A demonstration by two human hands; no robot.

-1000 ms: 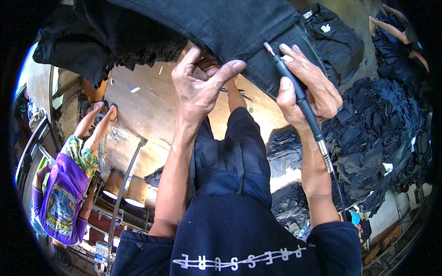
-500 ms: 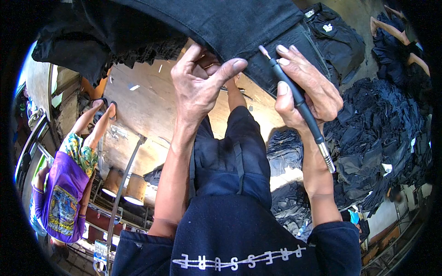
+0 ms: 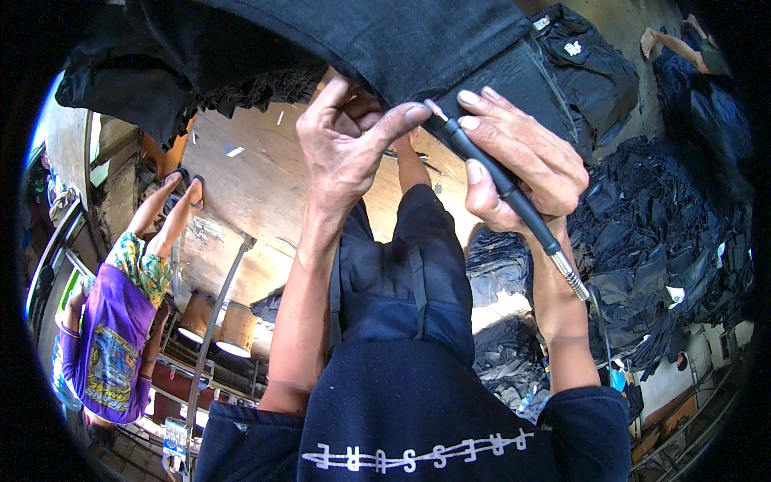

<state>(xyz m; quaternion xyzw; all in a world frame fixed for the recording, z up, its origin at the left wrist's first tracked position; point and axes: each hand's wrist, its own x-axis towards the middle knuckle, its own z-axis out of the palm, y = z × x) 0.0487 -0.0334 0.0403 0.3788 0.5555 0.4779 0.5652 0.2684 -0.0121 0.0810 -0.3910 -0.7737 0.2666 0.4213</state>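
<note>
My right hand [image 3: 530, 165] is closed around a slim black pen grinder [image 3: 506, 185], held like a pencil. Its small pinkish tip lies by my left thumb, against or just over the black denim garment [image 3: 418, 40]; I cannot tell if they touch. A springy metal sleeve and a thin cord are at the tool's rear end. My left hand [image 3: 345, 136] pinches the garment's lower edge, thumb on top and fingers curled underneath, partly hidden. Beside the edge, under the cloth, shows a dark flat board [image 3: 522, 88].
Heaps of black garments [image 3: 650, 233] lie on my right, and more dark cloth [image 3: 590, 64] sits beyond the board. To the left stands a person in a purple top [image 3: 116, 345], near a metal pole [image 3: 217, 321]. Another person's bare leg [image 3: 675, 48] shows at the upper right.
My right hand has moved slightly left, bringing the grinder's tip from the board side to beside my left thumb. The left hand stays nearly still. At the far right, another person's limbs have shifted.
</note>
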